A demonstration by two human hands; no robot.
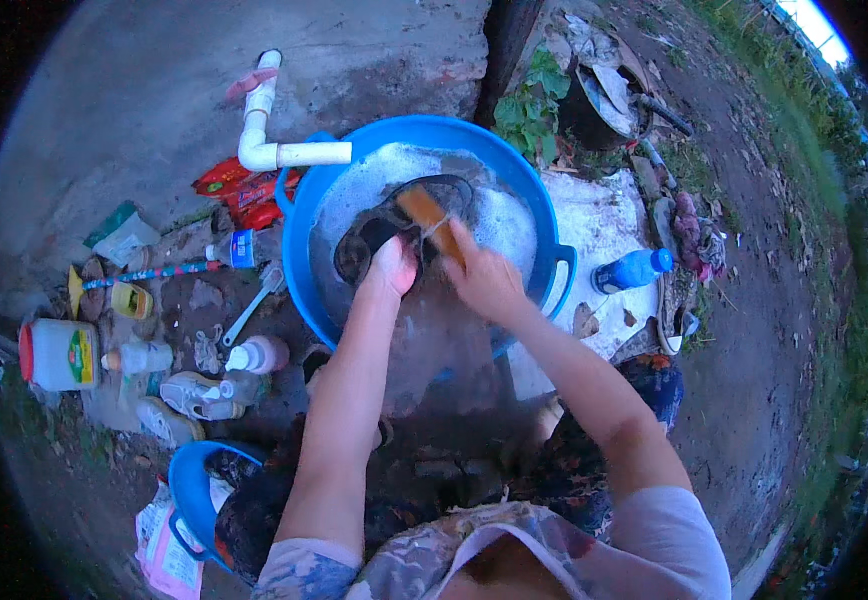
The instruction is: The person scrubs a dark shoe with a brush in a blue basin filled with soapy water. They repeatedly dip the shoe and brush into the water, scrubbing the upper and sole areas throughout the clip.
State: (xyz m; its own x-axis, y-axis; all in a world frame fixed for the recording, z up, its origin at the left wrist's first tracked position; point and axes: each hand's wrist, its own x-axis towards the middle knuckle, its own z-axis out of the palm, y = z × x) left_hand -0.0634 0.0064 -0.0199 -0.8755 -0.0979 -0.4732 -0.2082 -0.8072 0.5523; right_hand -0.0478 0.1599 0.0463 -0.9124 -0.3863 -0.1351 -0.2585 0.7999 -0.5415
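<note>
Over a blue two-handled tub of foamy water, my left hand is closed on a dark shoe. Its fingers are partly hidden by the shoe. My right hand grips a wooden scrubbing brush, the brush block lying across the shoe from upper left to lower right. The bristles are out of sight beneath the block. White suds float around the shoe, mostly on the far and right sides. The right hand and brush are slightly blurred.
A white pipe juts over the tub's far-left rim. On the left lie a long-handled brush, bottles, a white jug and pale shoes. A blue bottle lies at right; a smaller blue tub sits near-left.
</note>
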